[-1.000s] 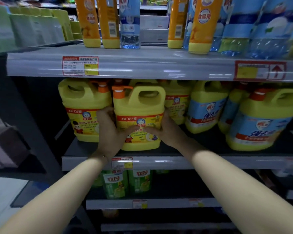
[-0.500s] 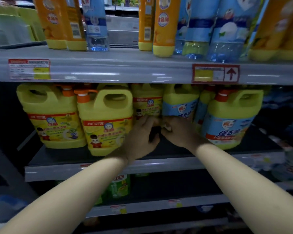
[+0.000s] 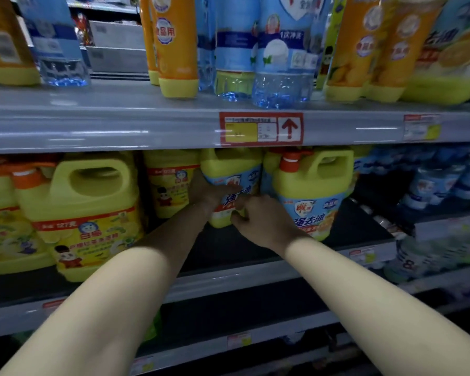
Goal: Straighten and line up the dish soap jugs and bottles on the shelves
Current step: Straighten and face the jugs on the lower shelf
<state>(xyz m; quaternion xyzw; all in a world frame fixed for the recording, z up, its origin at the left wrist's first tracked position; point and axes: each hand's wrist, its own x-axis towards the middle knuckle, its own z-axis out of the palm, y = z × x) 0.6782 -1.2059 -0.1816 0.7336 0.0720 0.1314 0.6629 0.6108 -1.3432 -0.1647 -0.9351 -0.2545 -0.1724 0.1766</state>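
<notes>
A yellow jug with a blue label (image 3: 232, 175) stands set back on the middle shelf (image 3: 255, 275). My left hand (image 3: 205, 189) presses on its left side and my right hand (image 3: 258, 215) grips its lower right corner. Right of it stands a forward blue-label jug with an orange cap (image 3: 310, 191). On the left are a red-banded yellow jug near the shelf's front (image 3: 84, 213), another at the far left (image 3: 3, 218), and one further back (image 3: 170, 183). Orange bottles (image 3: 177, 47) and clear blue bottles (image 3: 282, 58) stand on the top shelf (image 3: 120, 123).
A red price tag with an arrow (image 3: 261, 128) hangs on the top shelf's edge. Blue-labelled bottles (image 3: 432, 185) fill the dim neighbouring shelf at right. Green bottles show faintly on the lower shelf (image 3: 228, 340). Bare dark shelf lies in front of the held jug.
Both hands left the front red-banded jug and moved right, deeper into the shelf, onto the blue-label jug. My view has shifted right and closer.
</notes>
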